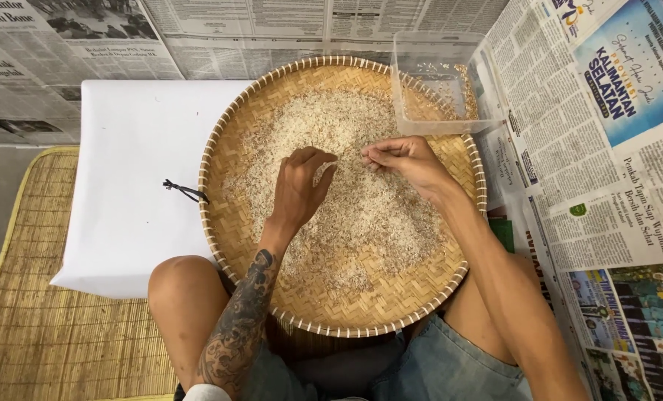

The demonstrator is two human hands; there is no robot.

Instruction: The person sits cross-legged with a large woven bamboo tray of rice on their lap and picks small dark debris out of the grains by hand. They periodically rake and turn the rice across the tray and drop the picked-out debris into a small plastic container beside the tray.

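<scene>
Head view looks straight down on a round woven tray [235,223] spread with rice [361,208]; being round, the tray has no long axis. Over its centre, the left hand [301,186] and right hand [405,160] point toward each other, fingers pinched narrowly on grains too small to make out. A clear plastic box [420,82] overlaps the tray's far right rim. Knees hide the near rim.

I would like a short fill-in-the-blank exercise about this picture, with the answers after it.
1. Both hands work over rice spread in a round woven ____.
2. The clear plastic container rests on the tray's ____ right rim.
3. The left hand and right hand are above the ____.

Answers: tray; upper; rice
</scene>
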